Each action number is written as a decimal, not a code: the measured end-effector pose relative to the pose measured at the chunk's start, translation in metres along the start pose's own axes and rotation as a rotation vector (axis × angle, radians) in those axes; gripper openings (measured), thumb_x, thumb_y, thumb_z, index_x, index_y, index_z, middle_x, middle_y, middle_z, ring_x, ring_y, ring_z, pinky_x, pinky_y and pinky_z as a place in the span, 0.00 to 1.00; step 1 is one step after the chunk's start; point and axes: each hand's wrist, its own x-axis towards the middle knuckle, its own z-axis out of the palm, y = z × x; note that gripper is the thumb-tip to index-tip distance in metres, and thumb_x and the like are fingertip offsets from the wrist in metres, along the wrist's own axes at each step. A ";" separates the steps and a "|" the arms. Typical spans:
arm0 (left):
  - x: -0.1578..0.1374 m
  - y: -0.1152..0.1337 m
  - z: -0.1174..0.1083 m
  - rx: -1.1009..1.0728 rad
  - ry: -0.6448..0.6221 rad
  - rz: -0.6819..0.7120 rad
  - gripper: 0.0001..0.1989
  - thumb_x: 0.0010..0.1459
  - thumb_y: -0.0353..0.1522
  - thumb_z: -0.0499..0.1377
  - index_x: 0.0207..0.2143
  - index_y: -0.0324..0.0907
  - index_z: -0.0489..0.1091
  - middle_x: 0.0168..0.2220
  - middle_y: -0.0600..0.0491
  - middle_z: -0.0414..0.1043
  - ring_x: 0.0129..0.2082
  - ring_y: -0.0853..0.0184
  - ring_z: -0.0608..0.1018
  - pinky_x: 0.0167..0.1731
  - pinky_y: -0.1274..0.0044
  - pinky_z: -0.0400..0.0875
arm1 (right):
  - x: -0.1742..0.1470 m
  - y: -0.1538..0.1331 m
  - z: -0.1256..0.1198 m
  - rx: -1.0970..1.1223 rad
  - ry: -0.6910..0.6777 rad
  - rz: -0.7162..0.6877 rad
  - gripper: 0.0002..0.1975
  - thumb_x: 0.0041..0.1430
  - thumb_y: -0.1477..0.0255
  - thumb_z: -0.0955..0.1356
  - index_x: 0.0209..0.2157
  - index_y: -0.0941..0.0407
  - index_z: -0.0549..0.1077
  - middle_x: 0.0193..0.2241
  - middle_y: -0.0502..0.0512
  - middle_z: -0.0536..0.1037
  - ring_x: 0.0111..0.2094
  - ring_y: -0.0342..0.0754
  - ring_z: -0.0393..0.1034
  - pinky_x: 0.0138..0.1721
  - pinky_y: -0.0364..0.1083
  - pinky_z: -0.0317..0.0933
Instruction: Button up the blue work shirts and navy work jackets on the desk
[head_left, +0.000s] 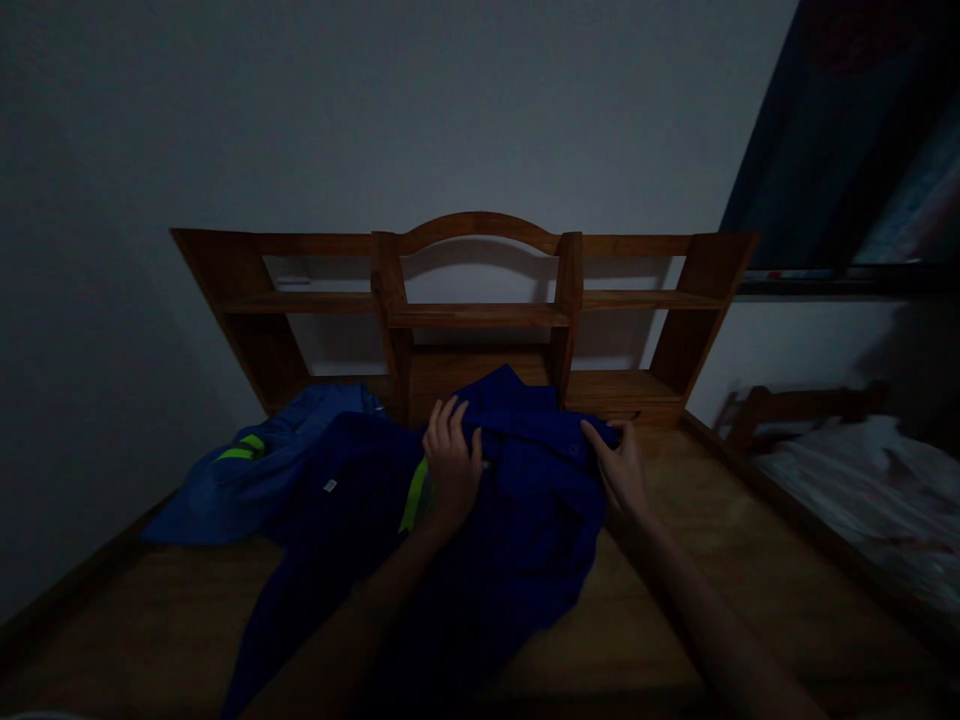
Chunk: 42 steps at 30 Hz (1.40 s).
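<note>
A dark blue garment [517, 520] with a yellow-green stripe lies crumpled over the wooden desk, its near end hanging toward me. My left hand [452, 460] rests on the cloth near the stripe, fingers spread and slightly bent. At the garment's right edge, my right hand [619, 465] pinches the fabric between thumb and fingers. Beside it on the left is a lighter blue garment [292, 450], also with a yellow-green stripe. A small white tag [330, 486] shows on the dark cloth. The scene is dim, so folds are hard to make out.
A wooden shelf unit [478, 315] stands at the back of the desk [720, 540], against a pale wall. On the right, beyond the desk's edge, are a wooden chair-like frame [810, 400] and whitish plastic-looking sheeting [870, 490]. A dark window [840, 150] is above.
</note>
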 end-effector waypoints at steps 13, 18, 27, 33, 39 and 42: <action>-0.021 -0.007 0.027 -0.252 -0.362 0.093 0.20 0.63 0.28 0.43 0.57 0.44 0.56 0.57 0.48 0.59 0.58 0.66 0.62 0.58 0.66 0.57 | -0.008 -0.034 0.002 0.049 -0.143 -0.116 0.26 0.53 0.74 0.62 0.54 0.56 0.53 0.49 0.61 0.64 0.50 0.52 0.61 0.50 0.53 0.59; -0.023 -0.015 0.031 -0.234 -0.346 0.095 0.18 0.63 0.28 0.44 0.54 0.43 0.61 0.51 0.48 0.67 0.53 0.66 0.68 0.54 0.67 0.63 | -0.005 -0.039 0.008 -0.194 0.006 -0.240 0.33 0.50 0.68 0.67 0.57 0.56 0.51 0.53 0.64 0.58 0.55 0.57 0.53 0.55 0.60 0.52; -0.021 -0.027 0.036 -0.130 -0.386 0.066 0.09 0.60 0.30 0.50 0.36 0.42 0.71 0.35 0.50 0.72 0.37 0.65 0.75 0.41 0.71 0.69 | -0.010 -0.040 -0.001 -0.432 -0.092 -0.374 0.13 0.57 0.68 0.65 0.45 0.53 0.67 0.45 0.60 0.66 0.49 0.56 0.59 0.48 0.56 0.58; -0.017 -0.017 0.027 -0.167 -0.346 0.070 0.09 0.62 0.31 0.48 0.39 0.42 0.67 0.37 0.51 0.70 0.38 0.66 0.74 0.41 0.73 0.68 | -0.014 -0.041 0.005 -0.400 -0.252 -0.402 0.11 0.62 0.73 0.60 0.44 0.52 0.69 0.42 0.57 0.72 0.47 0.53 0.64 0.50 0.55 0.57; -0.018 -0.006 0.024 -0.195 -0.392 0.054 0.11 0.64 0.31 0.44 0.45 0.42 0.61 0.39 0.50 0.69 0.40 0.66 0.73 0.42 0.71 0.69 | -0.015 -0.045 0.000 -0.295 -0.049 -0.179 0.09 0.62 0.67 0.60 0.41 0.55 0.66 0.37 0.57 0.74 0.39 0.50 0.69 0.41 0.49 0.62; -0.019 -0.007 0.026 -0.199 -0.381 0.128 0.12 0.63 0.28 0.43 0.47 0.40 0.61 0.42 0.48 0.68 0.43 0.65 0.72 0.45 0.70 0.68 | -0.011 -0.048 -0.003 -0.152 -0.010 -0.008 0.10 0.62 0.64 0.60 0.39 0.55 0.65 0.31 0.53 0.73 0.31 0.46 0.69 0.32 0.44 0.61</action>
